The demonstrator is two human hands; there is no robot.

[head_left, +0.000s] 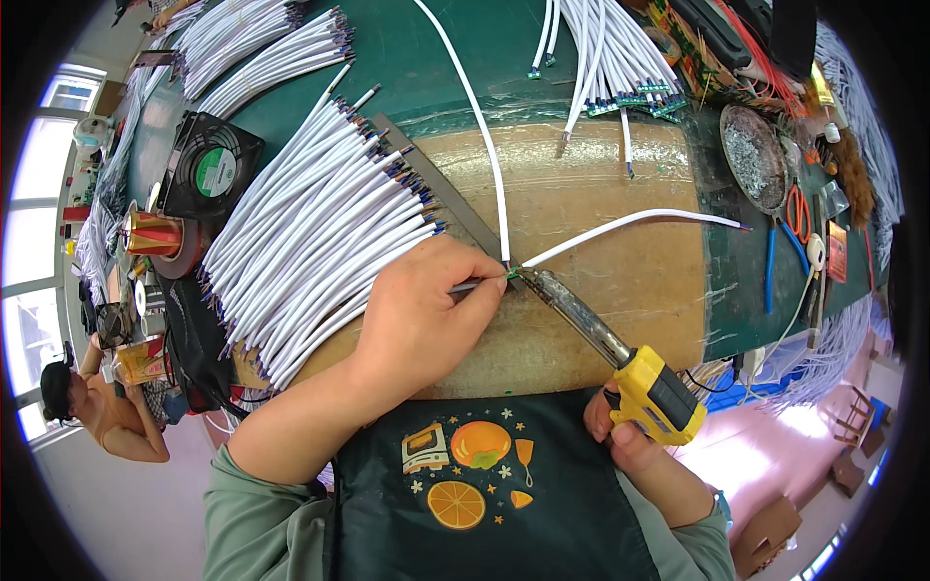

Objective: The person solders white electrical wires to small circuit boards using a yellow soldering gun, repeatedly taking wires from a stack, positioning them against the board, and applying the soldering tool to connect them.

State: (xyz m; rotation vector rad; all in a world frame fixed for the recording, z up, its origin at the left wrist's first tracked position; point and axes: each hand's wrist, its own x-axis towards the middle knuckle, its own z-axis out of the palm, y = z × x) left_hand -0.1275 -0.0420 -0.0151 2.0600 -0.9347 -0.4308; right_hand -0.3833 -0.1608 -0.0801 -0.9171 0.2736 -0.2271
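My left hand [426, 305] is closed, thumb and forefinger pinched at a small green circuit board [514, 274], mostly hidden by the fingertips. A thin dark piece shows between the fingers; its kind is unclear. My right hand [620, 434] grips the yellow and black handle of a soldering iron [661, 395], its metal tip at the board. Two white cables meet there: one cable [481, 121] runs up and away, the other cable [630, 228] curves right to a bare-wired end. Just beyond my left fingers, a grey metal bar [455, 203] lies slantwise beside many white cables [310, 232].
A brown mat [620, 320] covers the green table's near part. Cables with green boards [635, 97] lie at the far right. A metal dish [754, 155], orange-handled scissors [797, 213] and blue-handled pliers [771, 271] sit right. A black fan [208, 167] stands left; a person [116, 407] is beyond.
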